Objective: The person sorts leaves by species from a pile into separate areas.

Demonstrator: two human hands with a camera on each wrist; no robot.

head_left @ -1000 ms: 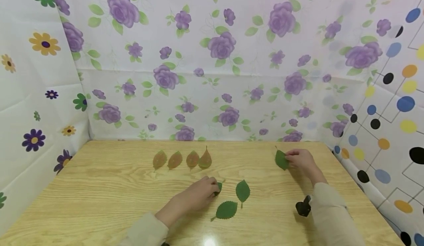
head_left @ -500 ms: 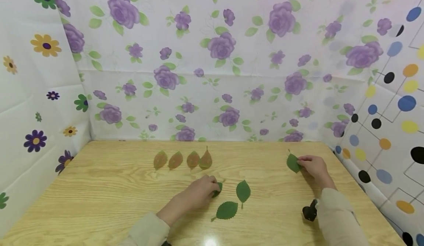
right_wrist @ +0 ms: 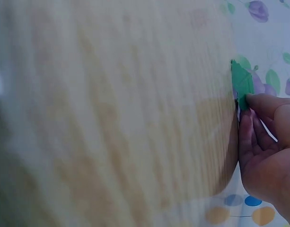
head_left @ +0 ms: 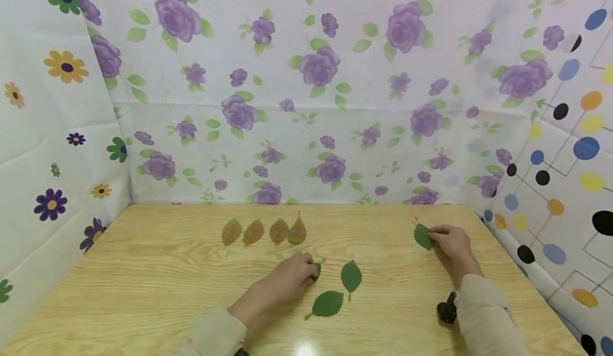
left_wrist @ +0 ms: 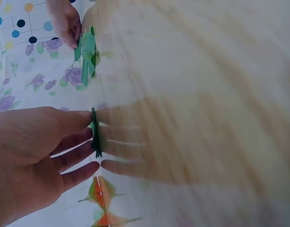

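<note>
My left hand [head_left: 291,277] is low over the middle of the table, pinching a green leaf [head_left: 317,272] with a toothed edge; most of that leaf is hidden by the fingers. In the left wrist view the leaf [left_wrist: 96,135] appears edge-on at the thumb and fingertips. At the right, my right hand [head_left: 455,245] pinches another green leaf [head_left: 422,237] by its right side, its stem pointing up and away. The right wrist view shows this leaf [right_wrist: 242,81] between thumb and fingers. Two more green leaves, one upright [head_left: 351,276] and one slanted [head_left: 328,304], lie right of my left hand.
Several reddish-brown leaves with green edges lie in a row at the back: the leftmost leaf [head_left: 232,231] stands apart, while the rightmost leaf [head_left: 297,232] touches its neighbour [head_left: 278,231]. Patterned sheets [head_left: 364,106] hang behind the wooden table [head_left: 158,271] and along both sides.
My right hand has shifted right and slightly nearer with its green leaf, then held almost still. The left hand and the leaves on the table stay put.
</note>
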